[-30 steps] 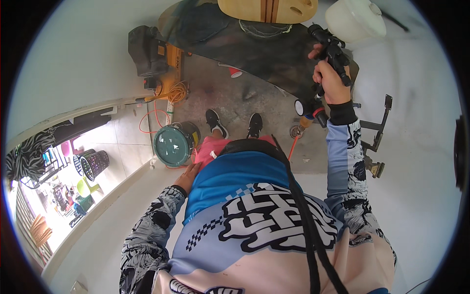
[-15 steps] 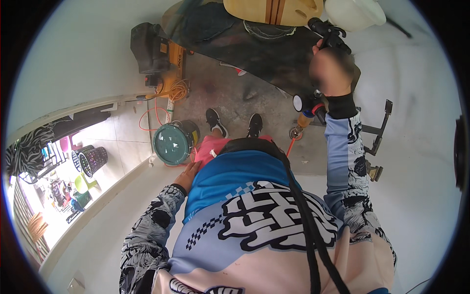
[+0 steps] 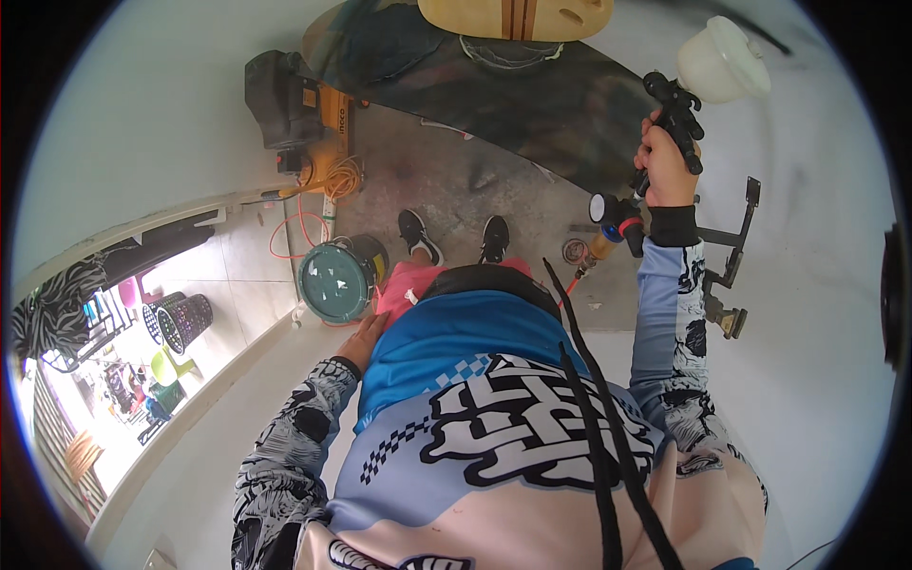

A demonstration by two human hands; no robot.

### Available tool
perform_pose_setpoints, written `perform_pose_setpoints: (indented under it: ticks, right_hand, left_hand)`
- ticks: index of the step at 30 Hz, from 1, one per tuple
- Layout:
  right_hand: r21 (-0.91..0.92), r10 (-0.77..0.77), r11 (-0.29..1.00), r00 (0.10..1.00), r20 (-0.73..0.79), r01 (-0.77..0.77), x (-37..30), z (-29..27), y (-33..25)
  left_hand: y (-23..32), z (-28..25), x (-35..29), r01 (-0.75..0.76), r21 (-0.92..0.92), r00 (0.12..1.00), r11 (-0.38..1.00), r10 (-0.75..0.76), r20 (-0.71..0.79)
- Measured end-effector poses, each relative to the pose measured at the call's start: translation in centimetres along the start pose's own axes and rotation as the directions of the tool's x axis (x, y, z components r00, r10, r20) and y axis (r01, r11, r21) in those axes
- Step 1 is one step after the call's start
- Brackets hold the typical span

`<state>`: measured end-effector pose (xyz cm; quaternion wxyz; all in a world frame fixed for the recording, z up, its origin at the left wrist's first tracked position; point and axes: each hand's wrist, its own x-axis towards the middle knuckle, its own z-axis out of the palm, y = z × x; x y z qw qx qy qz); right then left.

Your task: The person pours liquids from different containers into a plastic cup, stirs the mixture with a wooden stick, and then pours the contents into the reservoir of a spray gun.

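My right hand [image 3: 670, 180] is wrapped round the grip of a black spray gun [image 3: 680, 119], held up at the far right. A white cup [image 3: 722, 62] is attached to the gun. Below the grip hang a round gauge [image 3: 602, 208] and a fitting, from which an orange hose [image 3: 573, 285] runs down. At the far side lies a light wooden piece [image 3: 516, 17] with darker stripes and cut-out slots, over a dark surface [image 3: 560, 104]. My left hand [image 3: 362, 343] rests flat against my pink shorts [image 3: 404, 285], fingers stretched out, holding nothing.
A lidded bucket [image 3: 334, 283] stands to my left, near a yellow machine [image 3: 334, 128] with a coiled orange cord [image 3: 344, 176]. At right a dark metal bracket [image 3: 736, 247] juts out. Beyond a low wall at left are patterned baskets [image 3: 185, 323].
My right hand has moved right with the spray gun, which now stands clear of the striped wooden piece. The gauge has shifted along with it. My left hand stays put.
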<state>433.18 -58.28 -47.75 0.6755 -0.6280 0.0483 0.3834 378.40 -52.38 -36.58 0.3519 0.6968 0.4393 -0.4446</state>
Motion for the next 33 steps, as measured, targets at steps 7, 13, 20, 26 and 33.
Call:
perform_pose_setpoints:
  ticks: [7, 13, 20, 26, 33]
  right_hand:
    - [0.016, -0.043, 0.999, 0.998, 0.035, 0.043, 0.3, 0.4, 1.4]
    - [-0.002, -0.020, 1.000, 1.000, -0.009, 0.020, 1.1, 1.1, 2.3]
    - [0.056, -0.037, 0.998, 0.990, 0.136, 0.029, -1.5, 2.1, 2.0]
    - [0.084, -0.050, 0.996, 0.967, 0.251, 0.029, -2.9, 3.4, 1.3]
    - [-0.050, 0.056, 0.998, 0.941, 0.335, -0.042, -3.6, 4.1, 2.5]
  left_hand:
    - [-0.4, 0.8, -0.4, -0.016, -0.028, 0.999, 0.999, 0.015, -0.037]
    - [-0.2, 1.2, -0.9, -0.010, -0.060, 0.998, 0.998, 0.007, -0.066]
    - [0.2, 1.4, -1.6, 0.014, -0.075, 0.997, 0.997, -0.020, -0.071]
    - [0.2, 1.4, -1.4, 0.014, -0.092, 0.997, 0.996, -0.021, -0.073]
    - [0.1, 1.3, -1.0, -0.016, -0.063, 0.998, 0.998, 0.011, -0.067]
